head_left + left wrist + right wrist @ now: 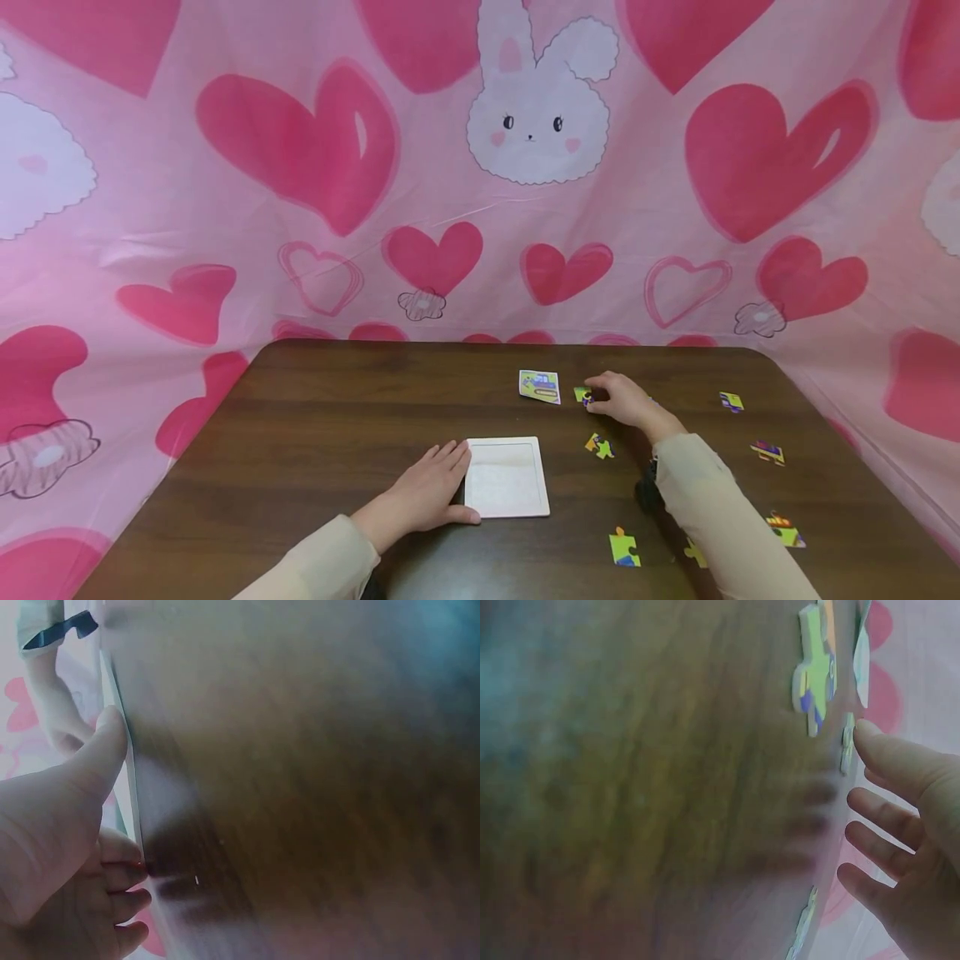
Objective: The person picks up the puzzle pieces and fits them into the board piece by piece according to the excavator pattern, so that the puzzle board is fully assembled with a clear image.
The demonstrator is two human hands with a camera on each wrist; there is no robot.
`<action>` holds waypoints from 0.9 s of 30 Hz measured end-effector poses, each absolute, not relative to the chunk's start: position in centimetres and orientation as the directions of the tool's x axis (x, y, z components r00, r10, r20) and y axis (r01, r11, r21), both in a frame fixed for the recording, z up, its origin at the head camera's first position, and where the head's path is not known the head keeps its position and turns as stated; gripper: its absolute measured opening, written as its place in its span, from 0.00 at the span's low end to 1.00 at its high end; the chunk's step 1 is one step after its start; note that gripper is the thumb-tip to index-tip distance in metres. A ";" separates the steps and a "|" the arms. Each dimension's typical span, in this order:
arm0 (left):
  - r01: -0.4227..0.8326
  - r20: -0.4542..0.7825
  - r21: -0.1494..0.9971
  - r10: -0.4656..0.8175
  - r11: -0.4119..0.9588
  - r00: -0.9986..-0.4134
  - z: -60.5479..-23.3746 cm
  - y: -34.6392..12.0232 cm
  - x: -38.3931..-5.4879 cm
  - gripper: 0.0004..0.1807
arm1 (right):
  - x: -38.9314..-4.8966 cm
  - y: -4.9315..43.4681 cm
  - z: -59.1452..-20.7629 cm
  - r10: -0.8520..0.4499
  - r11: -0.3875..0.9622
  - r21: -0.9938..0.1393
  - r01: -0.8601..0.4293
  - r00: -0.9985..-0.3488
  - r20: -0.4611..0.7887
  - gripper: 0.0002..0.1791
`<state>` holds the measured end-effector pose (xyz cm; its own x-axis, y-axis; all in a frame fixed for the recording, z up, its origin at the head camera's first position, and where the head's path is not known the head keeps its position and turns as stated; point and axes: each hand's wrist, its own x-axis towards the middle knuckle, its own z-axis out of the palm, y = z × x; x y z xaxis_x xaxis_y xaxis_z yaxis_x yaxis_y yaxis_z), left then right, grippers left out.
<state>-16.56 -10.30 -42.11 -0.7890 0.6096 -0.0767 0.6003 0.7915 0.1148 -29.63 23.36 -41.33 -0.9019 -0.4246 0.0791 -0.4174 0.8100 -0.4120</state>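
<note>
A white square puzzle tray (507, 481) with a thin outlined border lies on the table. My left hand (427, 492) rests along its left side, fingers extended, with the thumb by the near left corner. Farther off to the right, my right hand (630, 403) reaches over a small green and purple jigsaw piece (582, 395). Thumb and index finger are spread around that piece, the other fingers loosely extended. In the right wrist view the thumb tip appears right by the piece (847, 744). Another jigsaw piece (600, 447), green and orange, lies nearer me.
A picture card (539, 387) lies left of the right hand. Several jigsaw pieces are scattered on the right, including a green one (624, 548), a red-topped one (784, 530), a purple one (768, 452) and a far one (731, 402). A heart-patterned cloth (450, 183) hangs behind the table.
</note>
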 end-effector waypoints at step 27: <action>0.610 -0.071 0.130 0.621 0.782 -0.781 -41.8 -10.3 -16.5 0.47 | -30.7 23.3 -41.8 -0.392 0.827 -0.401 -0.394 -0.916 0.090 0.08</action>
<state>-16.51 -10.32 -41.81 -0.7808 0.6207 -0.0713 0.6098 0.7819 0.1296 -30.66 23.27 -41.84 -0.9156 -0.3920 0.0898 -0.3936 0.8274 -0.4007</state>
